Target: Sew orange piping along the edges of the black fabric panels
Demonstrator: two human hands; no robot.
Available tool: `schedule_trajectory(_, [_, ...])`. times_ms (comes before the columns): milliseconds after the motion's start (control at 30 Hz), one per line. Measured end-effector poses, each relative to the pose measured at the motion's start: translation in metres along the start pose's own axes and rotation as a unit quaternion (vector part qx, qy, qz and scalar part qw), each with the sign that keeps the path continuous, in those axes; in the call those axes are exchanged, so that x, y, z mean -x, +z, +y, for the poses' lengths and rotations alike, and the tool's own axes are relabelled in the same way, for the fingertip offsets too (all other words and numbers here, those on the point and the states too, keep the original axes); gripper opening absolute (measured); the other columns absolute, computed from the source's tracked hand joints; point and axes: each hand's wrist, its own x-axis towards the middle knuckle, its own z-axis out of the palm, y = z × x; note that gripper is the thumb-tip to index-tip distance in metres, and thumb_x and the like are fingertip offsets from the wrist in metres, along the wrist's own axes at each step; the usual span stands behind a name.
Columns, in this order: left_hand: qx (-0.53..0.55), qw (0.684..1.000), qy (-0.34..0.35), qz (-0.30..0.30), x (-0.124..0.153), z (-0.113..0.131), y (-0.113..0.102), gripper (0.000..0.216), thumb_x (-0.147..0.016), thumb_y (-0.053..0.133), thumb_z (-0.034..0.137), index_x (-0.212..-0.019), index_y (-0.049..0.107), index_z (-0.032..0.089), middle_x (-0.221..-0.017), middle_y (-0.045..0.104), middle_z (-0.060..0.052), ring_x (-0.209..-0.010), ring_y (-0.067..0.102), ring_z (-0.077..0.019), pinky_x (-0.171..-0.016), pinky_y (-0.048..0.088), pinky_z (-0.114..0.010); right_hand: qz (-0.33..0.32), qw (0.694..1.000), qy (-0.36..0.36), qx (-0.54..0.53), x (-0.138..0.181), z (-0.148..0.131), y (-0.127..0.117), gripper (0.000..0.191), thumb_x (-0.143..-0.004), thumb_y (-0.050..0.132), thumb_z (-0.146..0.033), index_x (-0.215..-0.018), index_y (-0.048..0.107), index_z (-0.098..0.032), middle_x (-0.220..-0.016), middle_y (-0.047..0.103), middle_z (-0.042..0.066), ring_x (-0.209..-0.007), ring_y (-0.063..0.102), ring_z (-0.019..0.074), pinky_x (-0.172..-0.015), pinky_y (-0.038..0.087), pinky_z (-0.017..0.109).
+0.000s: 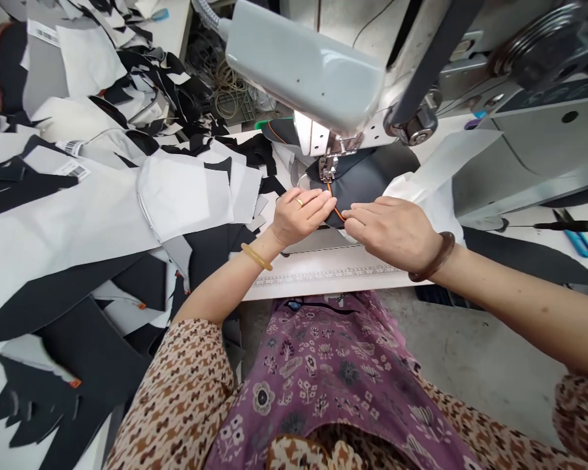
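Note:
A dark fabric piece point(360, 183) with an orange cord along its edge point(334, 201) lies under the presser foot point(327, 168) of a grey sewing machine point(318, 72). My left hand point(300, 215), with a gold ring, is curled closed and pinches the fabric's near edge by the cord. My right hand point(392, 228) presses down on the same piece just to the right, fingers together and bent, thumb tip at the cord. The two hands almost touch.
A big heap of black and white cut fabric pieces point(102, 196) covers the table at left. Blue-handled scissors point(575, 235) lie at the far right. A ruler strip point(323, 275) runs along the table's front edge. White fabric point(445, 163) drapes right of the needle.

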Motion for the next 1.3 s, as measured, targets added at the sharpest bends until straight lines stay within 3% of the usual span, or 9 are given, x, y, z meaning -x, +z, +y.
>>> schedule_trajectory(233, [0.021, 0.996, -0.063, 0.054, -0.002, -0.007, 0.012, 0.023, -0.094, 0.04, 0.018, -0.096, 0.063, 0.02, -0.077, 0.071, -0.002, -0.08, 0.067, -0.0127, -0.063, 0.044, -0.028, -0.032, 0.998, 0.044, -0.011, -0.014, 0.005, -0.011, 0.029, -0.082, 0.034, -0.007, -0.069, 0.058, -0.015, -0.065, 0.058, 0.004, -0.061, 0.044, 0.0122, -0.06, 0.018, 0.028])
schedule_trajectory(367, [0.044, 0.995, -0.05, 0.076, -0.003, -0.008, 0.015, 0.025, -0.095, 0.036, 0.021, -0.098, 0.061, 0.019, -0.078, 0.068, -0.003, -0.082, 0.065, -0.012, -0.071, 0.047, -0.028, -0.036, 0.997, 0.067, -0.012, -0.019, 0.006, -0.017, 0.028, -0.079, 0.034, -0.006, -0.067, 0.057, -0.016, -0.06, 0.055, 0.003, -0.058, 0.041, 0.0119, -0.06, 0.017, 0.029])
schedule_trajectory(500, [0.032, 0.997, -0.049, 0.041, -0.006, -0.01, 0.013, 0.029, -0.095, 0.038, 0.034, -0.095, 0.061, 0.017, -0.074, 0.065, -0.005, -0.074, 0.062, -0.015, -0.065, 0.045, -0.03, -0.041, 0.993, 0.111, -0.012, -0.026, 0.007, -0.025, 0.022, -0.076, 0.038, -0.006, -0.07, 0.058, -0.015, -0.064, 0.056, 0.004, -0.06, 0.043, 0.0121, -0.059, 0.018, 0.028])
schedule_trajectory(667, [0.043, 0.996, -0.064, -0.033, -0.012, -0.017, 0.01, 0.032, -0.095, 0.034, 0.034, -0.09, 0.062, 0.019, -0.072, 0.062, -0.005, -0.068, 0.057, -0.0157, -0.06, 0.042, -0.031, -0.058, 0.985, 0.161, -0.01, -0.037, 0.009, -0.04, 0.015, -0.073, 0.045, -0.011, -0.078, 0.059, -0.017, -0.074, 0.059, 0.005, -0.07, 0.049, 0.0164, -0.059, 0.018, 0.028])
schedule_trajectory(767, [0.066, 0.993, -0.073, -0.062, -0.013, -0.021, 0.008, 0.034, -0.094, 0.034, 0.034, -0.084, 0.062, 0.019, -0.073, 0.062, -0.006, -0.071, 0.056, -0.0171, -0.061, 0.043, -0.032, -0.054, 0.991, 0.126, -0.008, -0.036, 0.002, -0.038, 0.02, -0.079, 0.038, -0.01, -0.077, 0.057, -0.016, -0.074, 0.06, 0.007, -0.069, 0.048, 0.0167, -0.059, 0.018, 0.029])
schedule_trajectory(867, [0.092, 0.994, 0.001, -0.06, -0.011, -0.022, 0.003, 0.027, -0.094, 0.036, 0.029, -0.092, 0.062, 0.021, -0.082, 0.065, -0.006, -0.078, 0.058, -0.0163, -0.065, 0.047, -0.033, -0.054, 0.998, 0.045, 0.001, -0.025, -0.009, -0.02, 0.032, -0.087, 0.027, -0.009, -0.078, 0.058, -0.014, -0.077, 0.06, 0.008, -0.07, 0.048, 0.017, -0.061, 0.019, 0.03])
schedule_trajectory(967, [0.124, 0.99, 0.061, -0.042, -0.005, -0.019, 0.0, 0.021, -0.093, 0.04, 0.02, -0.102, 0.06, 0.021, -0.093, 0.068, -0.006, -0.088, 0.062, -0.0149, -0.074, 0.051, -0.033, -0.016, 1.0, 0.011, 0.019, -0.014, -0.015, 0.002, 0.036, -0.089, 0.025, -0.007, -0.082, 0.06, -0.013, -0.086, 0.062, 0.008, -0.078, 0.049, 0.0167, -0.061, 0.02, 0.03])
schedule_trajectory(1100, [0.087, 0.996, 0.025, 0.005, 0.005, -0.008, 0.006, 0.019, -0.092, 0.045, 0.015, -0.102, 0.061, 0.019, -0.094, 0.07, -0.007, -0.092, 0.066, -0.0172, -0.073, 0.053, -0.033, 0.014, 0.999, 0.014, 0.025, -0.008, -0.011, 0.013, 0.034, -0.089, 0.028, -0.006, -0.078, 0.059, -0.013, -0.082, 0.061, 0.006, -0.074, 0.046, 0.0153, -0.062, 0.021, 0.029])
schedule_trajectory(1300, [0.021, 0.997, -0.024, 0.063, 0.004, 0.0, 0.015, 0.02, -0.091, 0.046, 0.016, -0.099, 0.064, 0.02, -0.085, 0.071, -0.003, -0.091, 0.067, -0.0153, -0.07, 0.049, -0.029, 0.015, 0.999, 0.032, 0.019, -0.017, -0.005, 0.004, 0.029, -0.086, 0.033, -0.006, -0.073, 0.058, -0.013, -0.072, 0.058, 0.005, -0.068, 0.046, 0.0149, -0.06, 0.02, 0.028])
